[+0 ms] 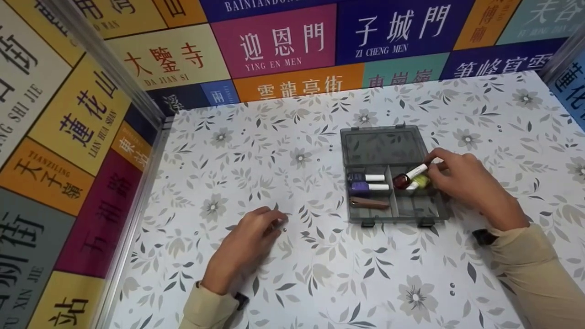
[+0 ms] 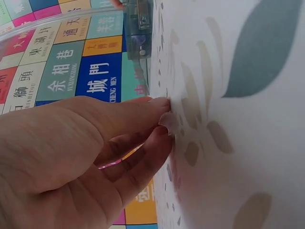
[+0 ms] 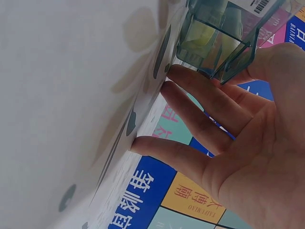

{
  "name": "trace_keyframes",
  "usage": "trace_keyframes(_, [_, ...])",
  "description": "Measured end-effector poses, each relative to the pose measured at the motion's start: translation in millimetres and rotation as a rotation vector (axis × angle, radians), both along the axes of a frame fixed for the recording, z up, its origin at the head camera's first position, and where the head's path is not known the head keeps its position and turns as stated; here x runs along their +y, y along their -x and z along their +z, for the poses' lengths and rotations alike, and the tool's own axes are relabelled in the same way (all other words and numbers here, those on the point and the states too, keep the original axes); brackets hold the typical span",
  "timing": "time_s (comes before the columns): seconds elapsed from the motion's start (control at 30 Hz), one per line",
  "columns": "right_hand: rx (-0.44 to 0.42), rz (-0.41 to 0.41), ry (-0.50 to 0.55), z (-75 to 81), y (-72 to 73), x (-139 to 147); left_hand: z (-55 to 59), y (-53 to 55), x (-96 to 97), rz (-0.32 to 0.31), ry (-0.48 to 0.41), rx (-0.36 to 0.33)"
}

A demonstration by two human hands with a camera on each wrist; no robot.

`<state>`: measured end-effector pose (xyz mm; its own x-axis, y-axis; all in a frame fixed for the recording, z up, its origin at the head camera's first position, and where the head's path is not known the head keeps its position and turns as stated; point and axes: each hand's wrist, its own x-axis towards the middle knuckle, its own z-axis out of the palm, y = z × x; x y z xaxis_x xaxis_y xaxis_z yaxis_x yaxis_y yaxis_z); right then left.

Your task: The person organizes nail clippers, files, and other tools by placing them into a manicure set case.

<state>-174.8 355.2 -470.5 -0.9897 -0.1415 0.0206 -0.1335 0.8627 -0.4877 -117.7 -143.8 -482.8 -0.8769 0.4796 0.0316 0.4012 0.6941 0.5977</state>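
My right hand [image 1: 466, 183] is at the right side of an open, smoky clear compartment box [image 1: 395, 218]. Its thumb and index finger pinch the white cap of a dark red nail polish bottle [image 1: 402, 181], which slants over the back right compartment. Under it lies a yellow-green nail polish bottle [image 1: 419, 182]. In the right wrist view the other fingers [image 3: 171, 150] touch the table beside the box, which hides the pinch. My left hand [image 1: 249, 242] rests on the table left of the box, fingers loosely bent, fingertips [image 2: 159, 104] on the printed surface.
In the back left compartment lie a dark blue nail polish bottle [image 1: 358, 177] and a purple one [image 1: 360, 187]. A slim brown item [image 1: 369, 202] lies in the front left compartment. The lid [image 1: 384, 145] is folded back. Sign-printed panels [image 1: 279, 43] stand behind the flowered table [image 1: 256, 151].
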Motion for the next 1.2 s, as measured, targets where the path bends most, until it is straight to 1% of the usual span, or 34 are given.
trace_keyframes(0.1, [-0.009,-0.001,0.002,0.0,0.3,0.3,-1.4,0.9,0.8,-0.006,-0.004,0.022])
trace_keyframes(0.37, [-0.015,-0.004,0.009,0.2,-0.2,-0.2,-2.9,0.8,3.1,-0.050,-0.022,0.091])
trace_keyframes(0.6, [-0.006,0.001,0.005,0.3,-1.7,-1.1,-2.0,-2.1,3.8,-0.042,-0.025,0.135])
trace_keyframes(0.83, [-0.017,-0.004,-0.002,0.2,-0.6,-1.2,1.0,-1.6,3.6,-0.021,-0.060,0.184])
trace_keyframes(1.07, [-0.024,-0.008,0.002,-0.1,0.3,-0.9,1.5,0.9,5.7,-0.052,-0.091,0.240])
trace_keyframes(1.2, [-0.026,-0.007,0.008,0.1,0.2,-1.0,2.3,1.7,7.2,-0.061,-0.096,0.251])
